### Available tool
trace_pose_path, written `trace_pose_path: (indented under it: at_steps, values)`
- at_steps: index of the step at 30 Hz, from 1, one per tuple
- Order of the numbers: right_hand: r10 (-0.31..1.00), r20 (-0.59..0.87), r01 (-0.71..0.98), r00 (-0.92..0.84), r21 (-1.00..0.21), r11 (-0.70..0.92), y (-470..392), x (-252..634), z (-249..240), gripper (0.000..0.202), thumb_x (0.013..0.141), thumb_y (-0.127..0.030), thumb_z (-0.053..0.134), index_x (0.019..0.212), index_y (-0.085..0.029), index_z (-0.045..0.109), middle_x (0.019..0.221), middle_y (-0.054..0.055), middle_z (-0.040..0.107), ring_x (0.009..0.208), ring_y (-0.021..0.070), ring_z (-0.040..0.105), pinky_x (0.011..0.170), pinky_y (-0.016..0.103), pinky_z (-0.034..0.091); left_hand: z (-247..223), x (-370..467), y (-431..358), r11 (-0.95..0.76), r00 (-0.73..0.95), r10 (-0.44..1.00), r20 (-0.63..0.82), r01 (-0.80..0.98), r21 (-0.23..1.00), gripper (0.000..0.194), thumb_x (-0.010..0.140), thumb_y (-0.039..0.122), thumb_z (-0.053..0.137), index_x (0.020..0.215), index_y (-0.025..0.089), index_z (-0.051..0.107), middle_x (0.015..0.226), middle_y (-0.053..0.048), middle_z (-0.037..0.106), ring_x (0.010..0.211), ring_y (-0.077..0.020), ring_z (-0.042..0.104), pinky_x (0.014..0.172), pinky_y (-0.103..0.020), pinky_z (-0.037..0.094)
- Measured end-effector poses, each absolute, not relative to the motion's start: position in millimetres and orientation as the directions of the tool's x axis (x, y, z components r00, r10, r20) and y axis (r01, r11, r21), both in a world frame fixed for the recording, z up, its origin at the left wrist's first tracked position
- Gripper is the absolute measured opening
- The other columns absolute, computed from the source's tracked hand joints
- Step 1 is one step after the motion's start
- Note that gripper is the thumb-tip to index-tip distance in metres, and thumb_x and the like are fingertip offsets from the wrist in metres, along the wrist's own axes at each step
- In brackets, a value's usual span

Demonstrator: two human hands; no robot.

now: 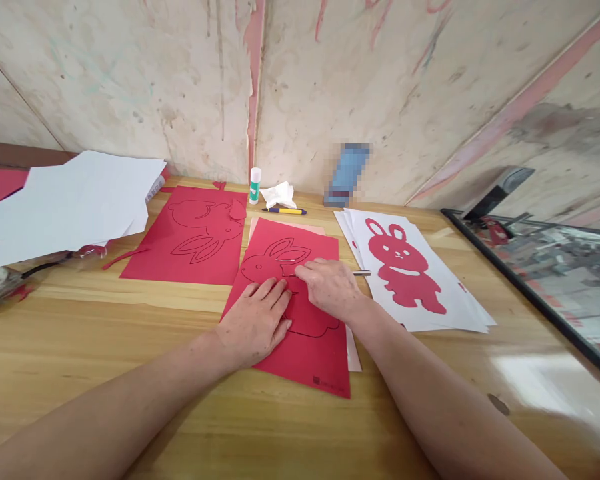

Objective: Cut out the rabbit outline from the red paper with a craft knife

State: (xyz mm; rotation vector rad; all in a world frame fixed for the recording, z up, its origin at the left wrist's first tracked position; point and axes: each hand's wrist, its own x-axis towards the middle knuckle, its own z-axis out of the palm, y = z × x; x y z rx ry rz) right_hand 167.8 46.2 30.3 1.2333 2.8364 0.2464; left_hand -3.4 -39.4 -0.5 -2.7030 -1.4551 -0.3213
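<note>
A red sheet of paper (325, 363) printed with a black rabbit outline lies at a slant in front of me, over a pale pink sheet (354, 353). Pressed flat on its left part is my left hand (257, 320), fingers stretched out below the rabbit's head. My right hand (330, 287) is closed round a slim silver craft knife (363, 273), whose tip touches the paper just behind the rabbit's head. Light slits show in the paper near the ear and the tip. The hand covers the middle of the knife and part of the drawing.
Left lies another red rabbit sheet (145, 260), partly cut. White papers (70, 200) are piled beyond it. At the back are a glue stick (255, 186), crumpled tissue (279, 195), yellow pen (293, 211) and blurred blue object (347, 175). Right, a red rabbit cutout (403, 267) rests on white sheets.
</note>
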Motion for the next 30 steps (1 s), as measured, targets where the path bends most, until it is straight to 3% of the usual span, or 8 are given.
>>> trace_pose_path:
  at_steps: [30]
  values:
    - [0.730, -0.022, 0.713, -0.683, 0.196, 0.673, 47.6, 173.6, 33.0, 0.029, 0.076, -0.004, 0.044, 0.090, -0.019, 0.064, 0.082, 0.006, 0.068, 0.081, 0.0189, 0.059, 0.064, 0.027, 0.036, -1.1, -3.6, -39.3, -0.546, 0.521, 0.828, 0.208, 0.834, 0.083, 0.045, 0.095, 0.036, 0.034, 0.132, 0.012, 0.045, 0.139, -0.013, 0.045, 0.128, -0.0276, 0.038, 0.099, -0.044, 0.034]
